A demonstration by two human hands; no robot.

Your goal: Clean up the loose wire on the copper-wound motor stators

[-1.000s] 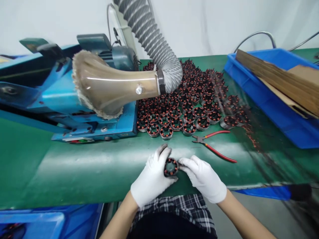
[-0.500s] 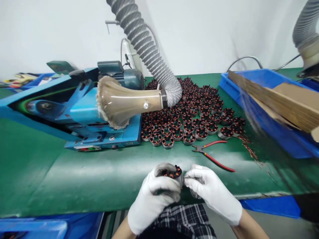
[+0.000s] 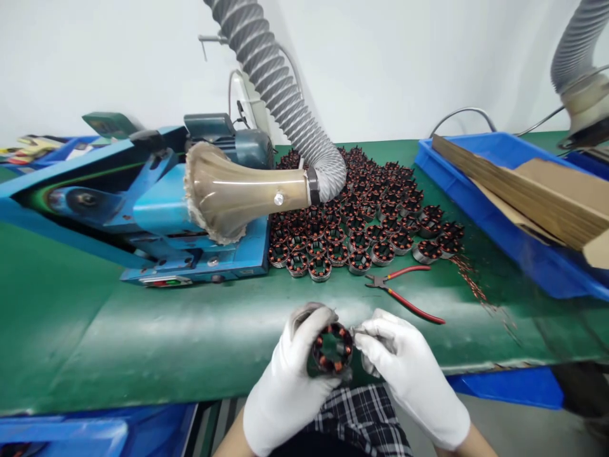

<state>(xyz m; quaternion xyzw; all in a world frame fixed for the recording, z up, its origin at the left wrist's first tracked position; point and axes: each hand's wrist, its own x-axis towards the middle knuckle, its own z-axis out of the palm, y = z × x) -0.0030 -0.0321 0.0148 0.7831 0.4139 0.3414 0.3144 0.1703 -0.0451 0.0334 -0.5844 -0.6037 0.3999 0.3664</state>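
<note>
My left hand [image 3: 290, 374], in a white glove, grips a round motor stator [image 3: 332, 350] with copper windings, its open face turned toward me, at the near edge of the green bench [image 3: 143, 336]. My right hand [image 3: 409, 371], also gloved, pinches at the stator's right side, fingertips touching its rim. Both hands hover just over the bench edge, above my plaid clothing. A large cluster of identical stators [image 3: 361, 216] lies on the bench behind my hands.
Red-handled cutters [image 3: 402, 292] lie just beyond my right hand. A blue machine [image 3: 143, 209] with a tan suction hood [image 3: 238, 193] and grey hose [image 3: 280, 82] stands at the left. A blue bin [image 3: 504, 209] with cardboard sits right. Copper wire scraps [image 3: 471, 279] lie by it.
The stator has been turned in my left hand from edge-on to face toward me. Both hands have dropped slightly nearer to me. The camera view shifted a little.
</note>
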